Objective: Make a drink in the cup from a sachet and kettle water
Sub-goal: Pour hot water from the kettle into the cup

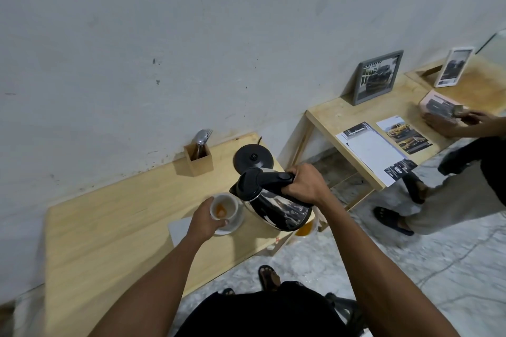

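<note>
A white cup point(228, 204) with orange powder at its bottom stands on a white saucer point(232, 226) on the wooden table point(109, 227). My left hand point(204, 223) wraps around the cup's near side. My right hand point(304, 185) grips the black handle of a steel kettle point(276, 206), which is tilted with its spout just above the cup's right rim. The black kettle base point(253, 159) sits empty behind it. An orange sachet point(305, 230) shows partly under the kettle at the table's edge.
A wooden holder point(198, 159) with spoons stands against the wall. A white sheet point(178, 227) lies left of the saucer. A second table point(356, 117) to the right carries leaflets and framed pictures; another person point(451, 194) stands there.
</note>
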